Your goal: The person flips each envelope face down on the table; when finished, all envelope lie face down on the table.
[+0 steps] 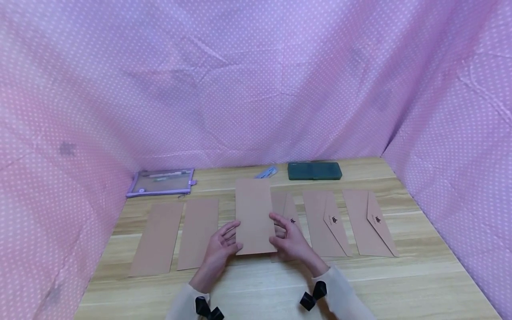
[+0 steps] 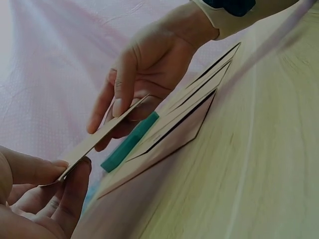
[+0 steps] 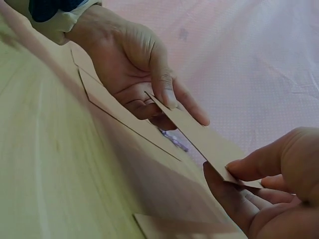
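One brown envelope [image 1: 254, 216] is held raised above the wooden table [image 1: 256, 298], its plain face toward the head camera. The left hand [image 1: 220, 244] pinches its left edge and the right hand [image 1: 291, 240] its right edge; in each, the thumb lies on the upper face and the fingers beneath, closed to the paper's thickness. On the table to the left lie an outer plain sheet [image 1: 156, 240] and an inner plain sheet [image 1: 198, 233]. To the right lie three flapped envelopes [image 1: 318, 226] with dark crown marks, the innermost partly hidden. Behind are a purple-edged pouch [image 1: 162, 183], a small blue item [image 1: 267, 172] and a dark green case [image 1: 314, 171], before pink dotted cloth [image 1: 256, 89].
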### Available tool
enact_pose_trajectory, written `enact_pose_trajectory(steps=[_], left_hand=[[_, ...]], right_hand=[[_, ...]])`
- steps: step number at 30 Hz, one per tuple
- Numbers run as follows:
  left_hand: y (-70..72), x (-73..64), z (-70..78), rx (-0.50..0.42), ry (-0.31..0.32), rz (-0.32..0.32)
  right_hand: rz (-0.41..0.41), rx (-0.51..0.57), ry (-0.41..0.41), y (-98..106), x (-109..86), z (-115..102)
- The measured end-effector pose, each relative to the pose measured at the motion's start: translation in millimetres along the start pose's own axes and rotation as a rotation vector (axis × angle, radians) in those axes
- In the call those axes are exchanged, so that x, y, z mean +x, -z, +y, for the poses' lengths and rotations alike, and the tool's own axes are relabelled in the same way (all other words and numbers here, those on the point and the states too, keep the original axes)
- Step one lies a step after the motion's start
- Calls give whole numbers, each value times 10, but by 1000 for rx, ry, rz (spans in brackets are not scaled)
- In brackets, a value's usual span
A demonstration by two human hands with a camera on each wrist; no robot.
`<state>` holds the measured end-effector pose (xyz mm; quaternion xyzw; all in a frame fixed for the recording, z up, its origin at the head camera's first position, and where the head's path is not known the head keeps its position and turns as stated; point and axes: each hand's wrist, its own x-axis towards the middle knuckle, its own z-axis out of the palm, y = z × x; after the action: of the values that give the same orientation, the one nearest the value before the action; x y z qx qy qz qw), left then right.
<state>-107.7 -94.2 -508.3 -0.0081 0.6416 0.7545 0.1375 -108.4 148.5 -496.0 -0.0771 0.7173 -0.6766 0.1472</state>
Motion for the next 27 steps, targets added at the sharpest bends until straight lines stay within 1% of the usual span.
enact_pose_trajectory(steps=[6, 8, 12, 17, 21, 23, 27], left_hand=[[80, -38, -34, 33, 7, 16], [98, -42, -37, 18, 23, 27], [131, -50, -42, 17, 40, 45], [186, -63, -56, 48, 49, 56], [229, -72, -70, 50, 63, 61], [245, -78, -70, 54, 80, 67], [267, -88, -56, 30, 140, 86]], right_hand=[[2, 27, -19, -73, 22, 67], [4, 20, -20, -100, 37, 84], [4, 6, -13, -151, 64, 111], [18, -20, -18, -217, 104, 135], [24, -37, -36, -268, 129, 146], [28, -50, -48, -292, 136, 147], [44, -79, -75, -338, 148, 146]])
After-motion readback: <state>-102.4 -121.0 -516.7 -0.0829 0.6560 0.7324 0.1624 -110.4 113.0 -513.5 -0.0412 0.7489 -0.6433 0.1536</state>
